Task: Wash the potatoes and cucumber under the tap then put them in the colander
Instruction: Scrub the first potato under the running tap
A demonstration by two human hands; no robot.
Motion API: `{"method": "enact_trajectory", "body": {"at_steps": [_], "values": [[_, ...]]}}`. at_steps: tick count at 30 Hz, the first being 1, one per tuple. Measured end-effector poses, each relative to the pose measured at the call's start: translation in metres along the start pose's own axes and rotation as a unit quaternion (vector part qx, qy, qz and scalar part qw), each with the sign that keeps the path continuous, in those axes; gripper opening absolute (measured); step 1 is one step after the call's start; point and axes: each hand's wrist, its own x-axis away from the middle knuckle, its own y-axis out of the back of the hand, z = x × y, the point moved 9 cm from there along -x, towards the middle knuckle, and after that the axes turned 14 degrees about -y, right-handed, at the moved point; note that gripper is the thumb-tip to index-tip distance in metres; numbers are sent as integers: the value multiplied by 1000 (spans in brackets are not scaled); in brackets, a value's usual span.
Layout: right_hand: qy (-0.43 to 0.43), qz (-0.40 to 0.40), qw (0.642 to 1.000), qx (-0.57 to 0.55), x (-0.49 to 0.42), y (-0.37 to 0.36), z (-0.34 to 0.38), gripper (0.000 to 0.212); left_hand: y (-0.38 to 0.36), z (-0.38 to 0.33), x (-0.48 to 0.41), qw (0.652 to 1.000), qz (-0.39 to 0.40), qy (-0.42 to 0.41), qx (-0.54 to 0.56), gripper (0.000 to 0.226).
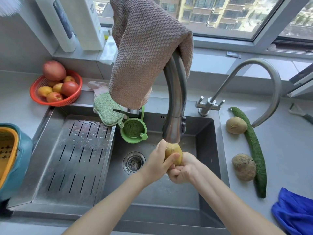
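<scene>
Head view: print on the white carton [92,22] behind the tap [175,106], too small to read. Wet potato [172,152] right under the tap's spout, over the sink [152,192], long axis upright, top end at the nozzle. Left hand [159,164] gripping it, fingers [163,146] curled behind, thumb across the front; right hand [183,172] cupped round its lower end. Right of the tap on the desk [288,150]: cucumber [254,146], long axis running away from the person, stem end farthest, two potatoes [236,125] against its left side. Far left of the tap, orange colander [7,150]. Brown towel [145,53] draped over the tap's neck.
</scene>
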Motion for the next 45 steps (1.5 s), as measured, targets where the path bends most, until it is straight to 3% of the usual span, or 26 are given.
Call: {"method": "enact_trajectory", "body": {"at_steps": [5,8,11,13,16,18,20,22,24,27,31,33,35,36,38,41,45], "values": [[55,-39,998,-2,-2,-4,4,38,24,5,-3,981,-191,35,2,33],[96,-67,993,-8,-8,3,9,45,11,38,-4,965,-197,150,90,35],[217,-143,965,37,-2,11,28,30,-5,69,-2,898,-215,282,260,21],[368,-226,892,132,19,13,48,28,-12,72,-2,864,-194,323,335,16],[559,-262,735,281,63,0,61,24,-19,54,0,868,-67,318,375,22],[596,-263,640,408,76,-13,60,32,-21,45,6,865,15,332,375,30],[580,-243,604,490,73,-19,59,43,-20,44,14,840,43,388,377,37],[573,-213,605,511,68,-21,59,45,-21,40,21,822,87,442,350,40],[582,-193,620,489,64,-22,55,57,-20,38,21,830,85,452,315,38],[610,-201,653,401,58,-15,49,44,-7,43,10,870,-53,413,264,29],[664,-184,683,244,68,-12,44,16,-11,38,14,868,-182,372,275,30],[644,-172,729,155,70,-9,50,24,-10,35,17,880,-226,340,244,30],[560,-144,813,68,54,-3,59,28,-3,31,18,906,-237,299,182,25],[515,-124,847,38,45,-2,61,25,-2,29,17,915,-231,286,166,23],[459,-103,883,3,36,2,61,26,-8,27,14,928,-179,269,187,23],[476,-108,873,4,42,3,58,34,-19,16,7,926,-80,225,294,30],[529,-93,841,64,52,1,47,35,-8,10,10,931,-126,216,266,5]]}}
